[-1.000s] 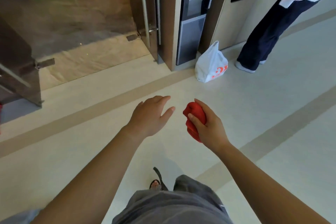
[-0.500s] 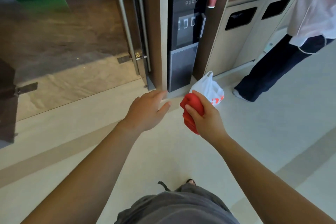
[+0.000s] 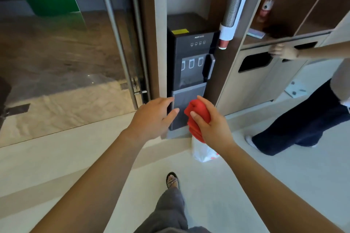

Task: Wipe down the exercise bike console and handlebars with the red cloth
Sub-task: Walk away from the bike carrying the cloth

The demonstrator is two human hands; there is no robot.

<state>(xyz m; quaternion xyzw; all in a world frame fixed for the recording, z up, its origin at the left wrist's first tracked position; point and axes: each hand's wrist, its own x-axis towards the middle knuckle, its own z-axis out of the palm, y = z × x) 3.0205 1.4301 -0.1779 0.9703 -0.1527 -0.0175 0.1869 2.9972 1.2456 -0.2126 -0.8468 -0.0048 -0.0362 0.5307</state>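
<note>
My right hand (image 3: 212, 126) grips a bunched red cloth (image 3: 198, 114) at chest height, fingers and thumb curled round it. Just left of it my left hand (image 3: 155, 115) hovers empty with relaxed, slightly spread fingers, not touching the cloth. Both arms reach forward over a pale floor. No exercise bike, console or handlebars appear in this view.
A black water dispenser (image 3: 191, 66) stands straight ahead in a wooden niche, with a cup holder (image 3: 230, 17) to its right. A white plastic bag (image 3: 203, 152) lies on the floor. A person (image 3: 310, 119) stands at the bin cabinet (image 3: 253, 81) on the right. A glass door (image 3: 66, 53) is left.
The view has tilted up and closed in on the water dispenser. My hands keep the same pose, the right one still holding the cloth. The person at the right has shifted and reaches to the cabinet.
</note>
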